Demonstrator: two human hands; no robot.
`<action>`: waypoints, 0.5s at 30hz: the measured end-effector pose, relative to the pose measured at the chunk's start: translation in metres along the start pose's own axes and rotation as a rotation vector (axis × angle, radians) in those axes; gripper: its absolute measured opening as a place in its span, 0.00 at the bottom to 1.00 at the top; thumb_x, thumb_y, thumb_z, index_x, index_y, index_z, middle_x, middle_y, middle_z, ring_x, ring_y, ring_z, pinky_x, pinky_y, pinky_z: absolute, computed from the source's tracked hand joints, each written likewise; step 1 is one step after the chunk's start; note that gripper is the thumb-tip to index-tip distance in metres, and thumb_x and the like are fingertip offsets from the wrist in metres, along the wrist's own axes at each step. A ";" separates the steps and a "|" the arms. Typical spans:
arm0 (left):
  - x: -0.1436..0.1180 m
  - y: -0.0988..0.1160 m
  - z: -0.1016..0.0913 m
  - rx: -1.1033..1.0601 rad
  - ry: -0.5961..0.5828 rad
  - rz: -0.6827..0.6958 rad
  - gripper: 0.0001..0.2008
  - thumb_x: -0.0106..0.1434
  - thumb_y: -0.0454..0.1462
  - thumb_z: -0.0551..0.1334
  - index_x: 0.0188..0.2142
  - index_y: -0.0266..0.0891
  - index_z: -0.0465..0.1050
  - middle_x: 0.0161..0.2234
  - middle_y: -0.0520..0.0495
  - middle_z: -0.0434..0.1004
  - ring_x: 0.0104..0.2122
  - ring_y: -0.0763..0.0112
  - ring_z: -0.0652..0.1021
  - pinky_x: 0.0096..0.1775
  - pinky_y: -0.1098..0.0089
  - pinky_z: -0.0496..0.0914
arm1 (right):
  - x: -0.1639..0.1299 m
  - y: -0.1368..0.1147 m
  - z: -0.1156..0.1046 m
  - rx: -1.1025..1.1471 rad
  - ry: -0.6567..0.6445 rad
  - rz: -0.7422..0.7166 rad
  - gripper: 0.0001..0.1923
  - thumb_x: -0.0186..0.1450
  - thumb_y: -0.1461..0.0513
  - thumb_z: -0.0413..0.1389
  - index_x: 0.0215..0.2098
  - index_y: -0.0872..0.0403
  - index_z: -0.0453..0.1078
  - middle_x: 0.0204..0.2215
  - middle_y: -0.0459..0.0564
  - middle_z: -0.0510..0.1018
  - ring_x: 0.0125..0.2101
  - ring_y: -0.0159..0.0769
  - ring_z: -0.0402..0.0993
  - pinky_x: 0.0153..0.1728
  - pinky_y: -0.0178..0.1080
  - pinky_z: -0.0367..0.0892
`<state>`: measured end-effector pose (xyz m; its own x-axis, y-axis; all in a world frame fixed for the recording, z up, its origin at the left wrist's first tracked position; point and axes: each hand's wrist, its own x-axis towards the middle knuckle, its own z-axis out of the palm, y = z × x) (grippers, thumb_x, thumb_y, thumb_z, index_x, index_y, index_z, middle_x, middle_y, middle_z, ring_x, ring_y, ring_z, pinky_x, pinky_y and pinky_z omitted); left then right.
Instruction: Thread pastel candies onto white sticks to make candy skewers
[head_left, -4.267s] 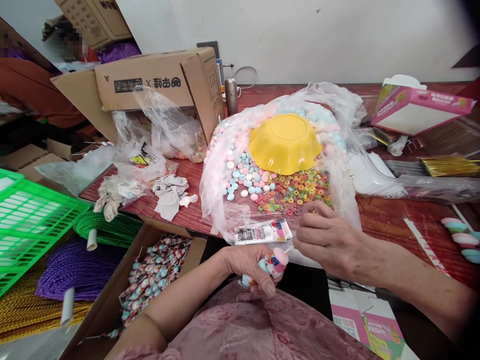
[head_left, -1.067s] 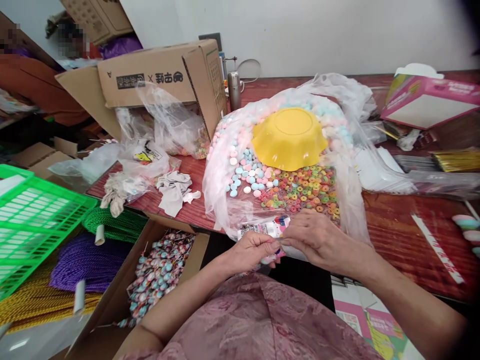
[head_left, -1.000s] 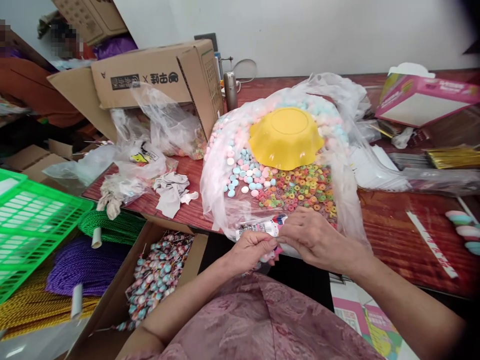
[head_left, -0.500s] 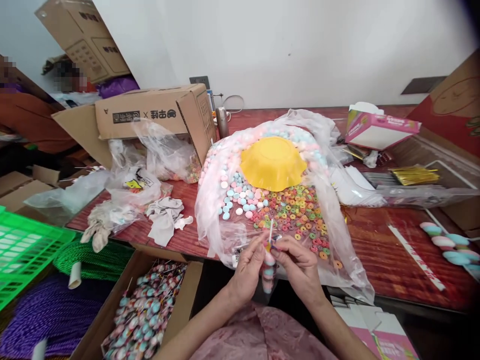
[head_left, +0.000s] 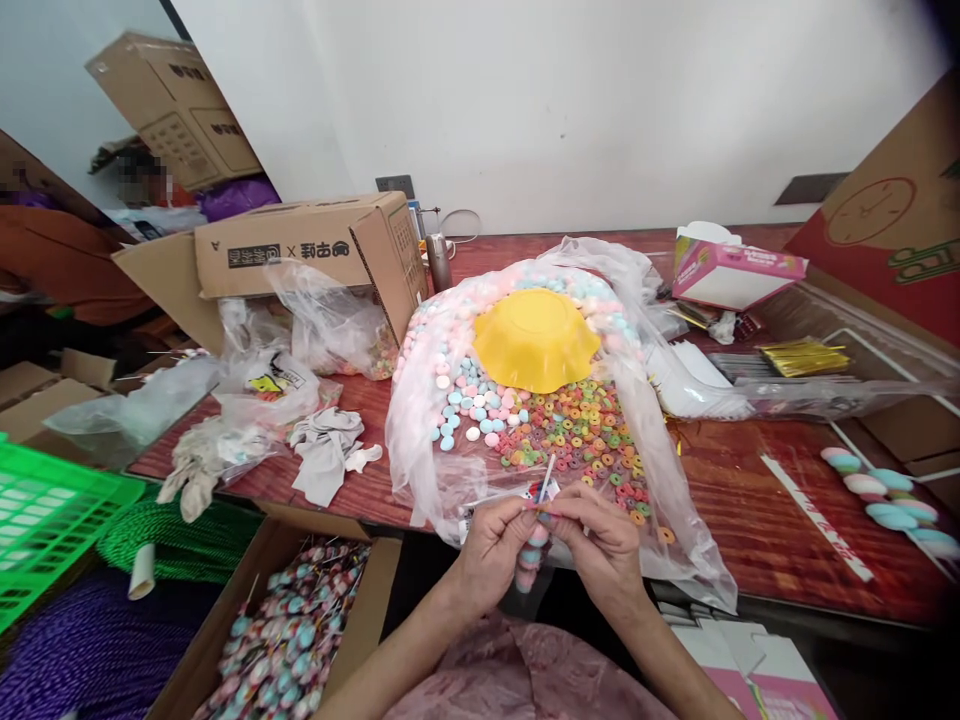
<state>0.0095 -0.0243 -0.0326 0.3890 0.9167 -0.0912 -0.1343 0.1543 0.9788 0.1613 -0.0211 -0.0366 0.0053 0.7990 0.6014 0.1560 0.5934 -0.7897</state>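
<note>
Candy stick (head_left: 534, 535) pinched between left hand (head_left: 491, 545) and right hand (head_left: 604, 540) fingers.

The light around me is bright, even and soft, so shadows are weak. The clear plastic bag (head_left: 660, 470) shines with pale glare. The corners of the view are dark, and straight lines bend near the edges. My hands are a little blurred; the centre is sharp.

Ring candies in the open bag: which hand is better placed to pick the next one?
Right hand, probably: the ring candies lie just beyond it. The left hand pinches the candy skewer with it.
</note>
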 end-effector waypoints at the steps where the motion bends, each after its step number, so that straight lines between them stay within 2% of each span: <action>1: -0.001 0.002 0.000 0.022 -0.006 -0.017 0.23 0.66 0.54 0.57 0.29 0.35 0.67 0.18 0.56 0.65 0.13 0.80 0.67 0.17 0.78 0.60 | -0.001 0.000 0.000 0.012 0.014 0.006 0.09 0.63 0.69 0.60 0.36 0.49 0.79 0.27 0.45 0.76 0.28 0.32 0.73 0.28 0.33 0.68; 6: -0.001 0.008 -0.004 -0.049 -0.065 -0.178 0.25 0.62 0.57 0.60 0.29 0.36 0.66 0.19 0.55 0.67 0.13 0.79 0.68 0.15 0.78 0.61 | 0.000 0.000 0.001 0.078 0.042 0.032 0.07 0.62 0.67 0.61 0.33 0.49 0.79 0.26 0.45 0.75 0.26 0.31 0.72 0.26 0.34 0.68; 10: 0.005 0.006 -0.015 -0.231 -0.198 -0.254 0.24 0.55 0.55 0.67 0.31 0.33 0.71 0.26 0.48 0.73 0.20 0.79 0.71 0.21 0.78 0.65 | -0.001 0.005 0.009 0.308 -0.042 0.242 0.01 0.62 0.63 0.63 0.31 0.50 0.77 0.28 0.43 0.71 0.18 0.27 0.69 0.15 0.31 0.65; 11: 0.007 0.005 -0.018 -0.253 -0.238 -0.265 0.24 0.55 0.54 0.68 0.31 0.32 0.72 0.27 0.47 0.74 0.21 0.79 0.71 0.22 0.78 0.64 | -0.002 0.007 0.012 0.359 -0.064 0.304 0.03 0.62 0.61 0.63 0.30 0.51 0.75 0.28 0.43 0.70 0.16 0.26 0.68 0.13 0.32 0.64; 13: 0.011 0.004 -0.023 -0.288 -0.285 -0.280 0.22 0.55 0.52 0.68 0.30 0.32 0.73 0.25 0.47 0.73 0.21 0.79 0.70 0.23 0.77 0.64 | -0.004 0.013 0.018 0.398 -0.084 0.377 0.08 0.64 0.59 0.61 0.29 0.52 0.71 0.26 0.41 0.70 0.14 0.26 0.66 0.12 0.33 0.64; 15: 0.014 0.004 -0.026 -0.324 -0.268 -0.267 0.20 0.56 0.50 0.68 0.26 0.33 0.71 0.23 0.49 0.71 0.21 0.78 0.70 0.25 0.76 0.65 | -0.004 0.016 0.019 0.375 -0.047 0.391 0.08 0.66 0.58 0.59 0.30 0.52 0.69 0.23 0.41 0.70 0.15 0.28 0.67 0.15 0.33 0.66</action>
<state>-0.0088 -0.0009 -0.0345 0.6632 0.7094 -0.2385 -0.2585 0.5162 0.8166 0.1447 -0.0130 -0.0543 -0.0535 0.9656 0.2545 -0.2120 0.2381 -0.9478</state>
